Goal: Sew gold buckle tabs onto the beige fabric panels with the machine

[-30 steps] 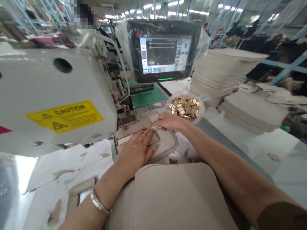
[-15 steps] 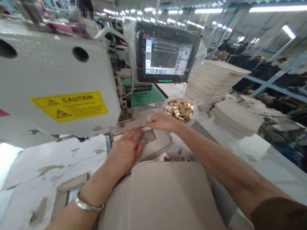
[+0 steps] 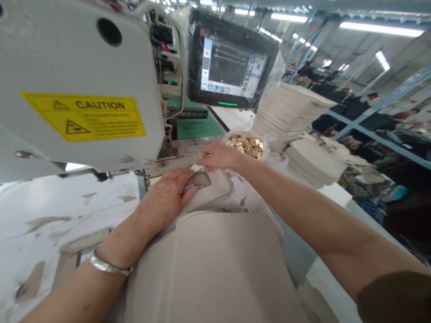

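Observation:
Under the head of an industrial sewing machine (image 3: 90,80) lies a beige fabric panel (image 3: 220,183) with a rectangular grey patch (image 3: 199,180) near its middle. My left hand (image 3: 166,193) rests flat on the panel, fingers stretched out along the patch's left side. Thumb and fingers of my right hand (image 3: 220,157) are closed in a pinch on a small pale fabric flap (image 3: 196,168) at the patch's far edge. Closest to me, a stack of beige fabric panels (image 3: 225,264) fills the front. My left fingertips are partly hidden against the panel.
A plastic-lined bowl of gold metal pieces (image 3: 247,146) stands beyond my right hand. Tall beige panel stacks (image 3: 289,112) rise at the right. A control screen (image 3: 232,60) hangs behind. Fabric scraps (image 3: 47,222) lie on the white table at left.
The view has shifted, moving the machine up and left in the picture. My right hand has lifted the pale flap slightly; my left hand still lies on the panel.

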Action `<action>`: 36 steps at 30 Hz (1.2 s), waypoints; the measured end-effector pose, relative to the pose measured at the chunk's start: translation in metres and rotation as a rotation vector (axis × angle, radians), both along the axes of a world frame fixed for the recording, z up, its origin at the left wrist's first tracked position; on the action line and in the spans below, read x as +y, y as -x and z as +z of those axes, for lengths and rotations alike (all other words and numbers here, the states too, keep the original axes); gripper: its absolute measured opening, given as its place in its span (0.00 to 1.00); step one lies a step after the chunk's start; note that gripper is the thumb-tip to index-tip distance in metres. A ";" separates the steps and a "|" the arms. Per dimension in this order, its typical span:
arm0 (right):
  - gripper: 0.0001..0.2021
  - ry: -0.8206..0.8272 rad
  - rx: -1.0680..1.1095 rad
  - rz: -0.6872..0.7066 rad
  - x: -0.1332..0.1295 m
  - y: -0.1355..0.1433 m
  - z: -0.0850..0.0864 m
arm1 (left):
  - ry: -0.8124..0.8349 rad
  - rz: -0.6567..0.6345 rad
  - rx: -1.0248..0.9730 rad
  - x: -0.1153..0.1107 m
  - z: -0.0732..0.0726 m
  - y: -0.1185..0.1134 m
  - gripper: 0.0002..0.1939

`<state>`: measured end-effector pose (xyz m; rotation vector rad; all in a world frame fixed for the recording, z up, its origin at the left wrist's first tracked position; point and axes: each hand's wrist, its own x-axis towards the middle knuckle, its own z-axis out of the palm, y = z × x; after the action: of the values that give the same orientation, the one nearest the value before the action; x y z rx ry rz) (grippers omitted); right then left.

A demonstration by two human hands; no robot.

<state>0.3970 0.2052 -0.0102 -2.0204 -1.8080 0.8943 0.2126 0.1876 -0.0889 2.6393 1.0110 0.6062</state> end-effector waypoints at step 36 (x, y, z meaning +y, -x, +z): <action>0.16 0.130 0.424 -0.350 0.006 -0.005 -0.031 | 0.017 -0.034 0.009 0.002 0.004 0.001 0.23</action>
<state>0.4021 0.2107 -0.0416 -1.9474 -1.1574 1.2348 0.2115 0.1899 -0.0852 2.6414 0.9676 0.5760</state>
